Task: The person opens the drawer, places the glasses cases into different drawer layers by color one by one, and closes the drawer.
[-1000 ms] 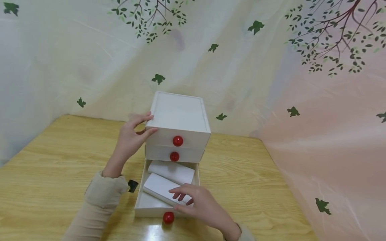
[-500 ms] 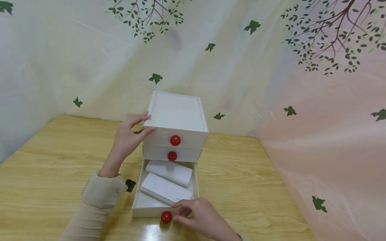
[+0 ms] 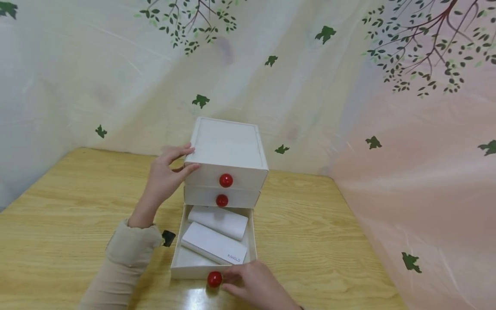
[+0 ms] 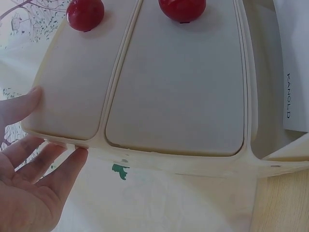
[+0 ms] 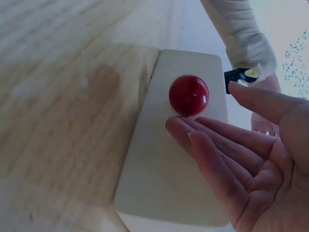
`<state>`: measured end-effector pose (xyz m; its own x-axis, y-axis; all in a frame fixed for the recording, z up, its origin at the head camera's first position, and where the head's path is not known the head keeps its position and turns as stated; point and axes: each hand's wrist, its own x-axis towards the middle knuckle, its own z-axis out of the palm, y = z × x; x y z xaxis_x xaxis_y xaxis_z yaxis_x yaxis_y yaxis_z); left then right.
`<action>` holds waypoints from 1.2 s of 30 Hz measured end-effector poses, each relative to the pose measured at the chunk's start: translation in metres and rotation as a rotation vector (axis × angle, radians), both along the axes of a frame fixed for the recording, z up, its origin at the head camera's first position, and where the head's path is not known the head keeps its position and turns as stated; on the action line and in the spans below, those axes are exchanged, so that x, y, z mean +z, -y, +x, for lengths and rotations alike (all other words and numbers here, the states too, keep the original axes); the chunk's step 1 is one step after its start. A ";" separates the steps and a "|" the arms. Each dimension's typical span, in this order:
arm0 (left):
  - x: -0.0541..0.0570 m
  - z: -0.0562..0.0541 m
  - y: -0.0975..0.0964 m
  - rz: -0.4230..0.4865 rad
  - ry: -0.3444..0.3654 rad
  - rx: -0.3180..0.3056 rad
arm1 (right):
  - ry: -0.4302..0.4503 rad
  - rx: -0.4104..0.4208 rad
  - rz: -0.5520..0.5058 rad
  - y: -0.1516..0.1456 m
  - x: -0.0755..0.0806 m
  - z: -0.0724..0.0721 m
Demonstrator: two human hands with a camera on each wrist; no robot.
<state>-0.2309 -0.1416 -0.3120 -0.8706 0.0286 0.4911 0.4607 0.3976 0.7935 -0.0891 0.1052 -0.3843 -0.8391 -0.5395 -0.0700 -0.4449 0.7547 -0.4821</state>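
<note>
A white drawer cabinet [image 3: 228, 144] with red knobs stands on the table, its bottom drawer [image 3: 193, 272] pulled out. Inside that drawer lie two white boxes, the front box [image 3: 213, 242] marked "KANGLD" or similar and the rear box [image 3: 222, 221] behind it. My left hand [image 3: 164, 176] holds the cabinet's upper left corner, thumb [image 4: 21, 107] on the front face and fingers along the side. Just right of the bottom red knob [image 3: 214, 279] is my right hand [image 3: 257, 284]. In the right wrist view its fingers are loosely extended, tips beside the knob [image 5: 189, 95]; whether they touch it is unclear.
A small black object [image 3: 168, 238] is at my left sleeve's cuff. The wooden table [image 3: 310, 241] extends to both sides of the cabinet. Behind it hangs a pale curtain [image 3: 162, 94] with a leaf and branch print.
My right hand has moved from above the front box down towards the bottom knob, uncovering the box's lettering. The left hand keeps its place on the cabinet. The head view shifted slightly.
</note>
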 end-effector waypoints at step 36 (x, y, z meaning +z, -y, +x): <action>0.001 0.002 -0.001 0.002 0.010 -0.006 | 0.170 -0.283 -0.184 0.020 -0.017 -0.009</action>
<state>-0.2292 -0.1410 -0.3107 -0.8751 0.0328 0.4828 0.4554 0.3930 0.7989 -0.0982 0.0856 -0.4008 -0.9415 -0.3048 -0.1440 -0.1337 0.7300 -0.6703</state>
